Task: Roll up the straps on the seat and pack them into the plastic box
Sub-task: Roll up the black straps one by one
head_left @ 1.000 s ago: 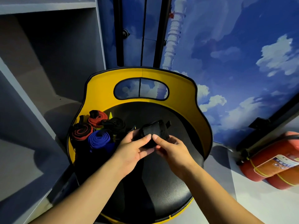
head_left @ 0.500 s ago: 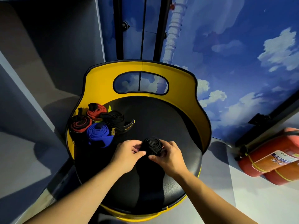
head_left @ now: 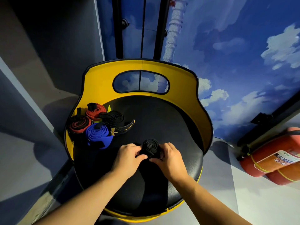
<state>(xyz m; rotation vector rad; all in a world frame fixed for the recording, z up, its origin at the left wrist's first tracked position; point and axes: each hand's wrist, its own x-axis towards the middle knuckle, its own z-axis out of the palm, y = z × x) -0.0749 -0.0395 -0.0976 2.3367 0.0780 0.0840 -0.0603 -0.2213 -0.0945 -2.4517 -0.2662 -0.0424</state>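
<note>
Pinching from both sides, the left hand (head_left: pixel 128 157) and right hand (head_left: pixel 169 157) curl their fingers round the black strap roll (head_left: pixel 151 147), which sits between them near the front of the seat (head_left: pixel 162 120). If either hand lets go, I think it will spring loose and unroll. No plastic box shows.

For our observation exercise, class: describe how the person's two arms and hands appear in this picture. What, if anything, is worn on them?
Both forearms are bare up to the picture's lower edge; no sleeves show. The left hand and right hand wear no gloves. No watch, bracelet or ring is visible on wrists or fingers. No markings show.
</note>
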